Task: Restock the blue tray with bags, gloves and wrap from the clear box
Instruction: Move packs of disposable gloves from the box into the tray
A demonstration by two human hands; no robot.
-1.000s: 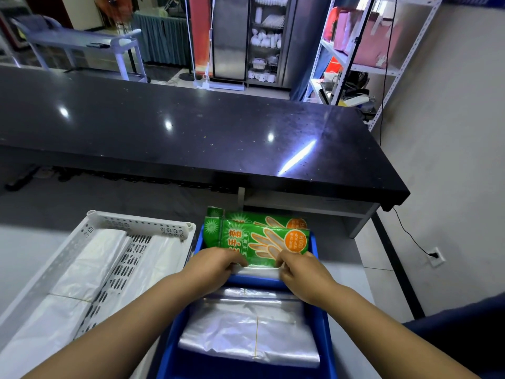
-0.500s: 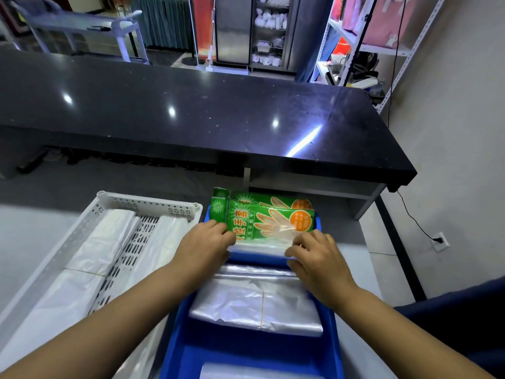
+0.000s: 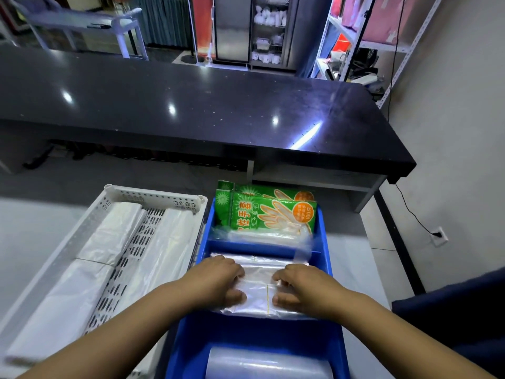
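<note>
The blue tray [image 3: 257, 330] lies in front of me with three sections. Green glove packs [image 3: 262, 214] stand in its far section, with loose clear film in front of them. A flat stack of clear bags [image 3: 259, 285], bound by a thin yellow band, fills the middle section. My left hand [image 3: 218, 283] grips the stack's left part and my right hand [image 3: 300, 288] grips its right part, fingers on top and thumbs at the near edge. A roll of clear wrap [image 3: 267, 362] lies in the near section.
A white perforated basket [image 3: 153, 194] with folded white bags [image 3: 114, 233] sits directly left of the tray. A long black counter [image 3: 191, 105] runs across behind. A dark blue object [image 3: 451, 318] is at my right, and metal shelving [image 3: 369, 45] stands at the far right.
Both hands have left the glove packs and come back toward me onto the clear bag stack in the middle section. The view tilted down, showing the wrap roll.
</note>
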